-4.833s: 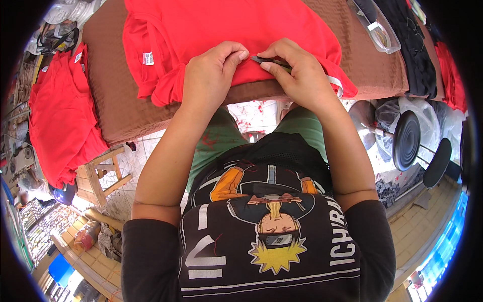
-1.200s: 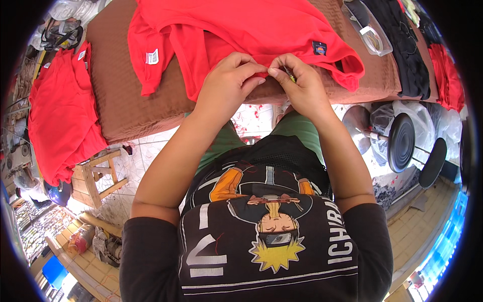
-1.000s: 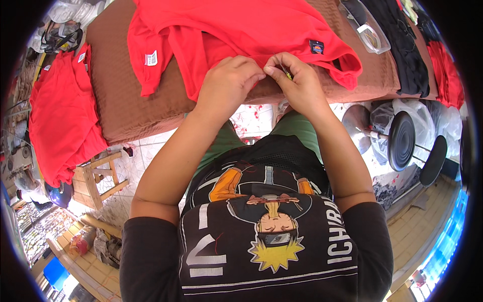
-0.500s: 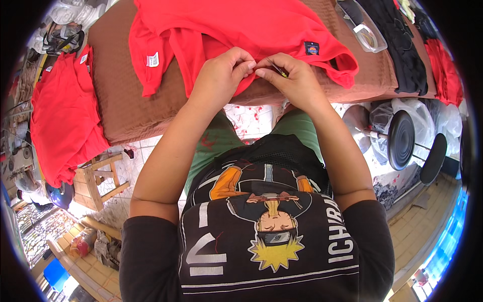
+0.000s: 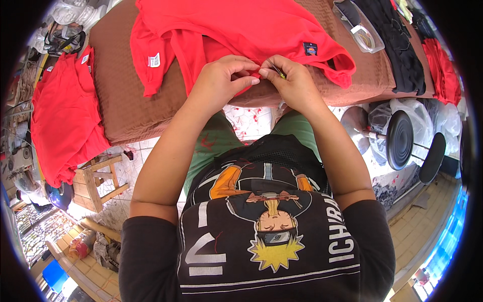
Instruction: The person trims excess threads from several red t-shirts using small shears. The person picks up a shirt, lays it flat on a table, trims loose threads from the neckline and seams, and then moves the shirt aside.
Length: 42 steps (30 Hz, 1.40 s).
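Both hands pinching a red shirt's edge.
The left hand (image 5: pixel 221 83) and right hand (image 5: pixel 292 83) nip the red shirt (image 5: pixel 241 30), spread on the brown padded table (image 5: pixel 126 100), fingertips nearly touching.

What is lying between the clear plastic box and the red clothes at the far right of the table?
In the head view, black garments lie between the clear plastic box and the red clothes, on the brown table cover.

Matt red cloth garment (image 5: pixel 241 25); textured brown table cover (image 5: pixel 121 95)
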Available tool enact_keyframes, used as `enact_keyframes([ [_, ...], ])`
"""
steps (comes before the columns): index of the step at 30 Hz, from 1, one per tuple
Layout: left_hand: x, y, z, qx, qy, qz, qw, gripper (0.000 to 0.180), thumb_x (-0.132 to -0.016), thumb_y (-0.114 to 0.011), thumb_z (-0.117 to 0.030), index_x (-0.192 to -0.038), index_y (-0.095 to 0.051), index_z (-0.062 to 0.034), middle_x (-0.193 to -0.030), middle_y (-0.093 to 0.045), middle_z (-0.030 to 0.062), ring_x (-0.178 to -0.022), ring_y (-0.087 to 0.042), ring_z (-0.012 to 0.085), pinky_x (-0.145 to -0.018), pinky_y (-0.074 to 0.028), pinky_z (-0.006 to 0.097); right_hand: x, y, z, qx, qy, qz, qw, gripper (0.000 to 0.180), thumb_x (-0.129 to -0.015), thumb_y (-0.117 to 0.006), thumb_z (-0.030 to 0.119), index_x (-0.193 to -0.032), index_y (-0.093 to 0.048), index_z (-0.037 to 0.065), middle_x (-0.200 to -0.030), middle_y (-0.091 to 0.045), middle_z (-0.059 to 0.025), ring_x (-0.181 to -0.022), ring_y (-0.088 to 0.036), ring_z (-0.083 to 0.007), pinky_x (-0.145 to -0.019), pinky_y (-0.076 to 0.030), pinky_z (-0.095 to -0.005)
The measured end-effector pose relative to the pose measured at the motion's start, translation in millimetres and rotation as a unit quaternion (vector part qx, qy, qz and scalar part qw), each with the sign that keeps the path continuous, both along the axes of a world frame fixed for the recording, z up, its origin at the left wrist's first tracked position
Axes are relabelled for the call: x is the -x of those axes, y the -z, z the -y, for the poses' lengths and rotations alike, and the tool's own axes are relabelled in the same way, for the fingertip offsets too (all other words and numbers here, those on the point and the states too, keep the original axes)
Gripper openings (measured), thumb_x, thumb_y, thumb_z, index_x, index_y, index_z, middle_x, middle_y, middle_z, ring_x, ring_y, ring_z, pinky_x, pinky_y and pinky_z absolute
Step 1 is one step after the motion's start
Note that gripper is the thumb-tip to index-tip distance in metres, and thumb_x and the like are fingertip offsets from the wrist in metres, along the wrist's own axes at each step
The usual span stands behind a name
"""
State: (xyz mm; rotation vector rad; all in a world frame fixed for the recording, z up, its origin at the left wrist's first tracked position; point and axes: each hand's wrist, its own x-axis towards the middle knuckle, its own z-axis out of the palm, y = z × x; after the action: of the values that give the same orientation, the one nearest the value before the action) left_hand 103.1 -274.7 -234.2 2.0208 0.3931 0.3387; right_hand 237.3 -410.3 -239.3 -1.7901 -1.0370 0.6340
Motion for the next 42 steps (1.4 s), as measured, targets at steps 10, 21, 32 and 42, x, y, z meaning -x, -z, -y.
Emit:
enact_keyframes([
  [10, -4, -5, 5, -0.125, -0.04, -0.016, 0.991, 0.014, -0.087, -0.065, -0.012, -0.097, -0.065, -0.0018, -0.091, -0.067, 0.0103, -0.08, -0.065, 0.0203, -0.073, -0.05, 0.03, -2, 5, 0, -0.016, 0.0, -0.007, 1.0, 0.022, -0.086, -0.068, 0.02, -0.092, -0.065, -0.001, -0.077, -0.064, -0.0118, -0.07, -0.056, -0.017, -0.069, -0.046, -0.0309],
  [21, -7, 1, 12, -0.035, -0.04, -0.013, 0.998, 0.017, -0.089, -0.064, -0.015, -0.101, -0.066, -0.0035, -0.091, -0.071, 0.007, -0.083, -0.066, 0.0135, -0.075, -0.051, 0.028, 0, -3, 7, 0.005, -0.024, 0.031, 0.999, 0.02, -0.088, -0.065, 0.017, -0.096, -0.062, -0.001, -0.081, -0.066, -0.0123, -0.075, -0.063, -0.0203, -0.071, -0.048, -0.0328],
  [32, -8, -14, 5, -0.025, 0.015, -0.069, 0.997, 0.017, -0.086, -0.069, -0.016, -0.097, -0.071, -0.0031, -0.085, -0.072, 0.0045, -0.079, -0.064, 0.0093, -0.074, -0.05, 0.025, -1, -19, 6, 0.025, -0.042, 0.031, 0.998, 0.019, -0.091, -0.062, 0.017, -0.097, -0.056, 0.0, -0.079, -0.066, -0.0121, -0.079, -0.065, -0.0265, -0.074, -0.048, -0.0355],
  [42, -9, -8, -4, 0.03, 0.015, -0.057, 0.998, 0.017, -0.087, -0.065, -0.018, -0.095, -0.068, -0.0032, -0.077, -0.069, 0.0098, -0.071, -0.066, 0.0175, -0.068, -0.05, 0.03, -18, -28, 23, 0.001, -0.065, 0.135, 0.989, 0.026, -0.084, -0.068, 0.022, -0.101, -0.06, 0.003, -0.096, -0.063, -0.0137, -0.089, -0.063, -0.0284, -0.076, -0.049, -0.0376],
])
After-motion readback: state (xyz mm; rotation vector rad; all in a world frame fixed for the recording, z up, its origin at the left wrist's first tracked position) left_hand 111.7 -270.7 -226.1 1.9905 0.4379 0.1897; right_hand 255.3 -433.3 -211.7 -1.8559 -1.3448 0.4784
